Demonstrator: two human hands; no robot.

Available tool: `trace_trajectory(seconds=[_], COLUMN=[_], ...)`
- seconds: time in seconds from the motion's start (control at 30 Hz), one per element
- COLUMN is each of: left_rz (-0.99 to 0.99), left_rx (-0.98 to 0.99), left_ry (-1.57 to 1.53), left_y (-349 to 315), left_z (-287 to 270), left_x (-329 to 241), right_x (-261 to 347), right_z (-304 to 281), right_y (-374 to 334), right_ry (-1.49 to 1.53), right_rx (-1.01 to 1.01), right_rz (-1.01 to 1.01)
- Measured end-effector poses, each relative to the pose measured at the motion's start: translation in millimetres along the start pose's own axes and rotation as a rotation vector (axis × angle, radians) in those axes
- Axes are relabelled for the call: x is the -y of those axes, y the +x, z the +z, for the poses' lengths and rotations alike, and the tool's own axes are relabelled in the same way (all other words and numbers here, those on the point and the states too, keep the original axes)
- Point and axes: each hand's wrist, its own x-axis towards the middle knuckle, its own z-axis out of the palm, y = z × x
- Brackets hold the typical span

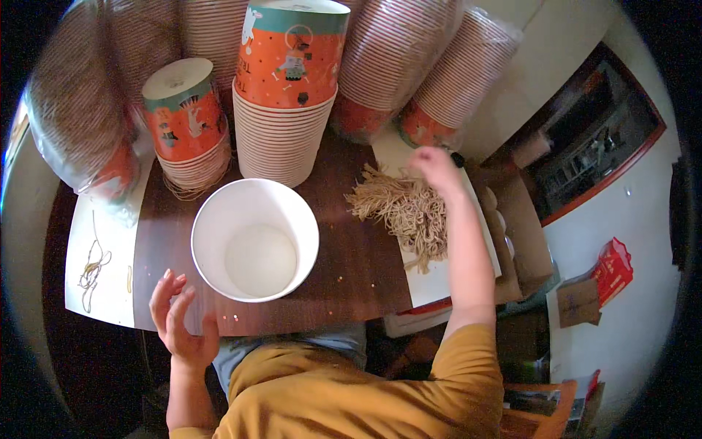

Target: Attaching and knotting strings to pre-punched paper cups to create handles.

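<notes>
A white paper tub (219, 223) sits on the dark wooden table (362, 293), its wide mouth turned up and its inside bare. The left hand (186, 328) hovers just beside the tub's lower left rim, fingers curved and spread away from the thumb, with nothing between them. The right hand (439, 174) is over the upper right edge of a tangled heap of tan cords (413, 219) — it is blurred, so I cannot tell whether its fingertips are pinched on a cord. The heap lies to the right of the tub, mostly on a white surface (431, 282).

Behind the tub stands a tall nested stack of tubs (285, 139), upside down, the top one orange and green with printed figures. A smaller stack (189, 121) of the same pattern is to its left — thin loops hang around its base. Plastic-wrapped stacks (468, 73) line the back. A loose dark string (91, 272) lies on the white panel (110, 293) at far left, and a cardboard box (530, 234) stands at right.
</notes>
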Motion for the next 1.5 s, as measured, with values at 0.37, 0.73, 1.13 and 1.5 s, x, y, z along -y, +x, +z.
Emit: trace_trajectory(seconds=[0.37, 0.73, 1.13, 1.5], left_rz=[0.207, 0.247, -0.228, -0.068], left_rx=[0.058, 0.089, -0.017, 0.143], left_ry=[-0.285, -0.338, -0.713, -0.467], left_y=[144.2, 148.5, 108.5, 96.3], left_z=[8.5, 28.6, 37.5, 19.7], left_x=[-40.5, -42.2, -21.9, -46.0], right_x=[216.5, 214.4, 223.3, 216.6], right_z=[-13.5, 116.9, 120.2, 114.1], right_y=[-52.0, -100.9, -129.3, -114.9], right_ry=[0.742, 1.192, 0.784, 0.917], right_rx=[0.264, 0.924, 0.717, 0.823], right_rz=[-0.582, -0.151, -0.275, -0.093])
